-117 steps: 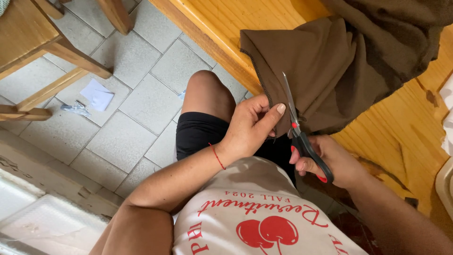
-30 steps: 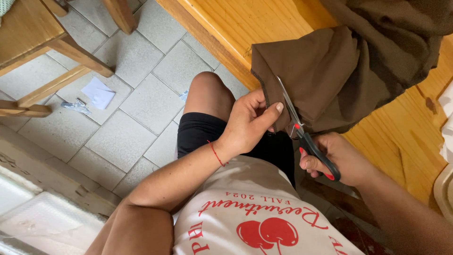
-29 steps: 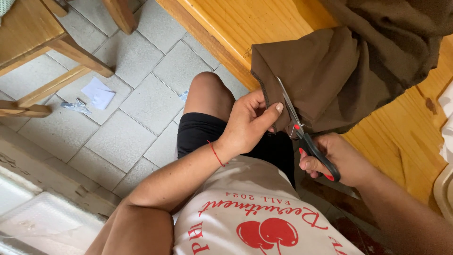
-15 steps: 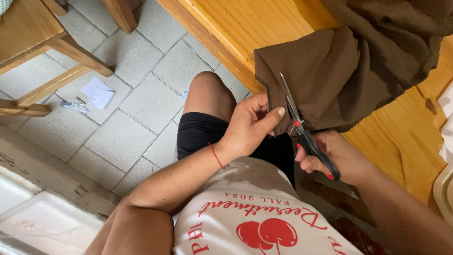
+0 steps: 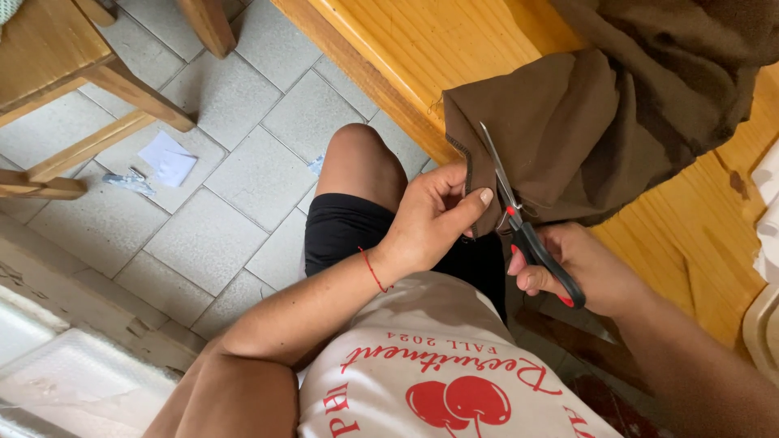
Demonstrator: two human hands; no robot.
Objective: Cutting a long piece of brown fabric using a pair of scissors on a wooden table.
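Left hand (image 5: 434, 219): the lower edge of the brown cloth (image 5: 568, 138) is pinched between thumb and fingers (image 5: 475, 199), closed on the fabric just beside the blades.
Right hand (image 5: 580, 272): the fingers are wrapped through the black and red handles of the scissors (image 5: 519, 219); the blades are raised over the cloth edge and appear nearly shut.
Cloth position: it is draped from the wooden worktop (image 5: 422, 49) and hangs over its edge above the lap.
Risk, thumb: a nick is judged possible, because the left thumb lies almost touching the blade line.
Risk, crooked cut: the fabric is folded and slack, so the cut could be pulled off line or a second layer caught.
Risk, slipping: the hanging weight could drag the cloth from the pinch.
Floor: paper scraps (image 5: 166, 158) are seen on the tiles near a wooden chair (image 5: 97, 73).
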